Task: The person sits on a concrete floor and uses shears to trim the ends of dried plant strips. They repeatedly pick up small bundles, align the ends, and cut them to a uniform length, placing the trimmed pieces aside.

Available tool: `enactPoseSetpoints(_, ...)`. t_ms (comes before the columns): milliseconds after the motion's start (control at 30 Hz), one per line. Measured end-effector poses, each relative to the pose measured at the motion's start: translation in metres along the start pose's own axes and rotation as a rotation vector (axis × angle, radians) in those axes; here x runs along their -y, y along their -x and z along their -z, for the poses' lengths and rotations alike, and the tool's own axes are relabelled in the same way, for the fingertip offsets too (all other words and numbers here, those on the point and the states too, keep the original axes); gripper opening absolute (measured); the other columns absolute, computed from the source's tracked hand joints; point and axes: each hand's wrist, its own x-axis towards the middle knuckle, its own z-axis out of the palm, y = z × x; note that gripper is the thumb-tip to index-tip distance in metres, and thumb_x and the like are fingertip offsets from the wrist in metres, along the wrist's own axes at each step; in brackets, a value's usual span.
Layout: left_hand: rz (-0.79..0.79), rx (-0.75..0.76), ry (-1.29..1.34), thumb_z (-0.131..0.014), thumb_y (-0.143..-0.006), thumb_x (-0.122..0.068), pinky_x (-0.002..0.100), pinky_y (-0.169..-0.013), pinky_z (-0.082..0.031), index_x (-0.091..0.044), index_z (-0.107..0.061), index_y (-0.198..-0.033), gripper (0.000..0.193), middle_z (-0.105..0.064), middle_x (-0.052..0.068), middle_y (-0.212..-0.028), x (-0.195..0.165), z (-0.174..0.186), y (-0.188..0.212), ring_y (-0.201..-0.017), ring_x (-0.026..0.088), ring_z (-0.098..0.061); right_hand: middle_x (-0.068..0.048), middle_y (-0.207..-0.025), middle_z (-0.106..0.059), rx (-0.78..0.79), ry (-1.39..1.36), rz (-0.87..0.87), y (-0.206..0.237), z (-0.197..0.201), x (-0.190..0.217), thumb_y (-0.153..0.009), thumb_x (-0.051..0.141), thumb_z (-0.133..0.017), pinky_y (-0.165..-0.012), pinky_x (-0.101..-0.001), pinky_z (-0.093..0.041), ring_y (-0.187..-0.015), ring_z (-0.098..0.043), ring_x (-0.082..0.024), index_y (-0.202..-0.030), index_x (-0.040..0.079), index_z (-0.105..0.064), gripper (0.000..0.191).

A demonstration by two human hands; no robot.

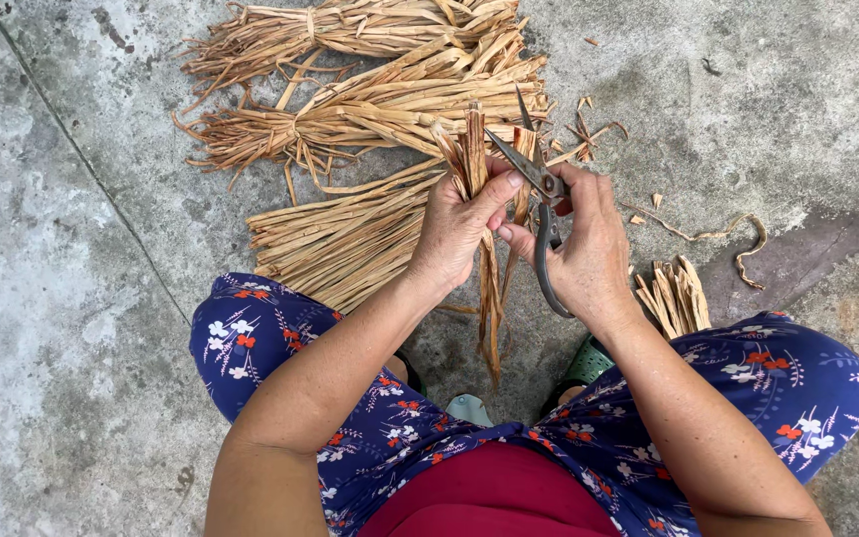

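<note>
My left hand (457,227) grips a small bunch of dried tan straw strips (490,298); their cut tops stick up above my fist and the long ends hang down between my knees. My right hand (584,249) holds metal scissors (532,171) by the handles, blades open and pointing up-left at the top of the bunch. The two hands touch at the thumbs.
Tied bundles of dried strips (390,109) lie on the concrete floor (72,249) ahead, with a loose flat pile (335,244) by my left knee. A short cut bundle (673,296) rests near my right knee. Scraps (728,234) lie to the right. My knees wear blue floral fabric (251,343).
</note>
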Motion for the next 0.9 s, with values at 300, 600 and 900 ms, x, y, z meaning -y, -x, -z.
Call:
enactPoseSetpoints(300,-0.001,0.026,-0.06,-0.075,-0.096,-0.009,0.02,-0.056,-0.04,-0.005,-0.067,-0.098,0.01,-0.055,-0.005,-0.073,0.0,0.003,0.001,-0.062,0.004,-0.047,-0.011,-0.108,-0.058,-0.002,0.107,-0.033,0.002,0.001,0.004,-0.079,0.056,-0.087,-0.064,-0.0383,-0.055,-0.079,-0.066,-0.022,-0.134,0.004,-0.056,0.081)
enactPoseSetpoints(600,0.002,-0.012,-0.066,-0.076,-0.094,-0.008,0.02,-0.053,-0.041,-0.005,-0.067,-0.096,0.01,-0.057,-0.004,-0.072,-0.004,0.0,0.001,-0.06,0.004,-0.049,-0.01,-0.094,-0.063,-0.052,0.154,0.002,0.003,-0.001,-0.001,-0.078,0.056,-0.087,-0.063,-0.0391,-0.056,-0.077,-0.069,-0.023,-0.126,0.004,-0.063,0.075)
enactPoseSetpoints(900,-0.016,-0.009,-0.085,-0.077,-0.094,-0.009,0.021,-0.054,-0.042,-0.005,-0.068,-0.093,0.01,-0.058,-0.005,-0.072,-0.004,0.002,0.0,-0.06,0.004,-0.049,-0.008,-0.073,-0.064,-0.032,-0.007,-0.013,0.002,-0.002,-0.008,-0.078,0.044,-0.09,-0.057,-0.0338,-0.052,-0.062,-0.064,-0.018,-0.116,0.001,-0.07,0.061)
